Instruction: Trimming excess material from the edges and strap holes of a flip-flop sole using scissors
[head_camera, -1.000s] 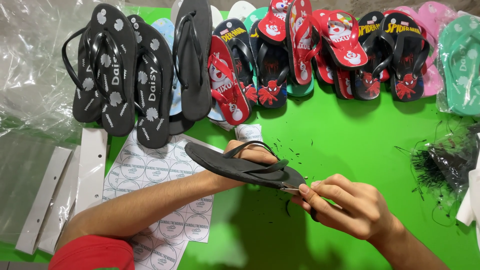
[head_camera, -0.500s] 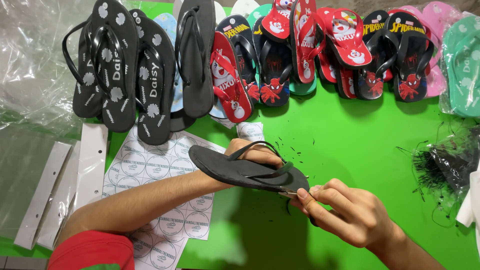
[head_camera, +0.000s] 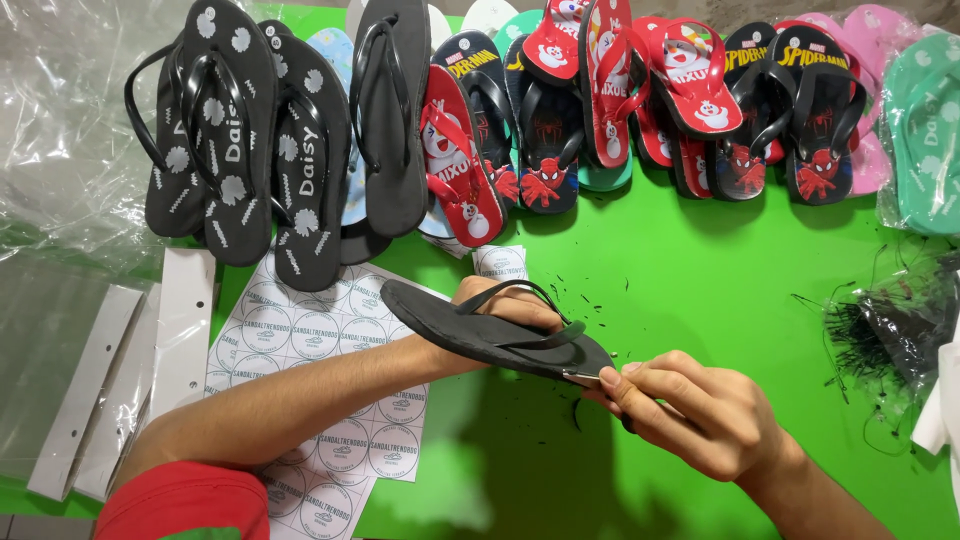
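One plain black sandal (head_camera: 490, 335) held above the green table (head_camera: 700, 290), sole flat and matte, thin strap arched on top. Left hand (head_camera: 510, 310) wrapped under its middle, fingers curled through the strap. Right hand (head_camera: 690, 410) at the sandal's near end, thumb and forefinger pinched on a small metal tool (head_camera: 583, 375) touching the sole's edge. Along the far edge, a row of sandals (head_camera: 560, 110), overlapped, roughly fifteen, exact count hard to tell: black with white flowers, plain black, red with cartoon prints, black with red figures, pink, teal. One sheet of round stickers (head_camera: 330, 400) under the left forearm. Three white card strips (head_camera: 130, 370) at left, beside crinkled clear plastic (head_camera: 60, 150). At right, a clear bag (head_camera: 900, 330) stuffed with thin black trimmings.
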